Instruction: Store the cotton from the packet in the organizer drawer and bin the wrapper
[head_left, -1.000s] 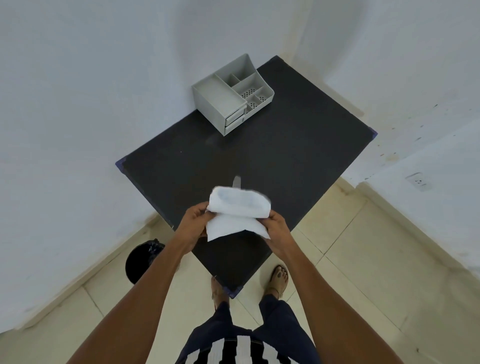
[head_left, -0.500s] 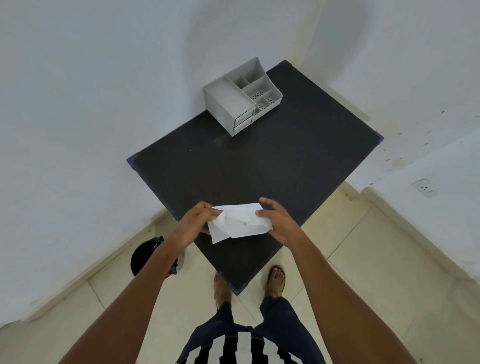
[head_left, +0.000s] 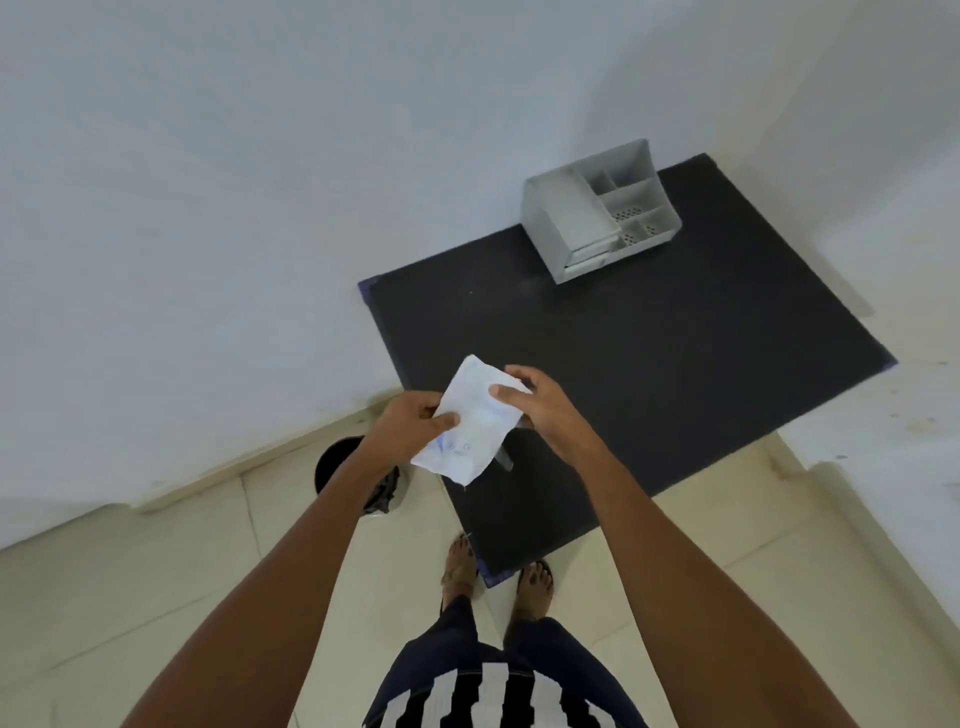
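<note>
Both hands hold the packet (head_left: 470, 421) at the centre of the frame, above the near left edge of the black table (head_left: 649, 374). The left hand (head_left: 410, 423) is closed on the packet's left edge, thumb on top and fingers beneath. The right hand (head_left: 530, 402) is closed on the upper right corner, with the thumb pressed on the white face. The packet is flat, white and faintly printed, tilted with its long axis running from upper centre to lower left; whether it is already torn open cannot be determined. No loose cotton is visible anywhere. The grey organizer (head_left: 597, 218) stands in the upper right of the frame at the far side of the table, well apart from the hands, with both front drawers appearing shut. The black bin (head_left: 337, 462) stands on the floor at left of centre, partly hidden under the left forearm. Judged from this layout, the task is at an early stage: the packet remains to be emptied, a drawer opened, the cotton placed inside, and the wrapper dropped in the bin.
</note>
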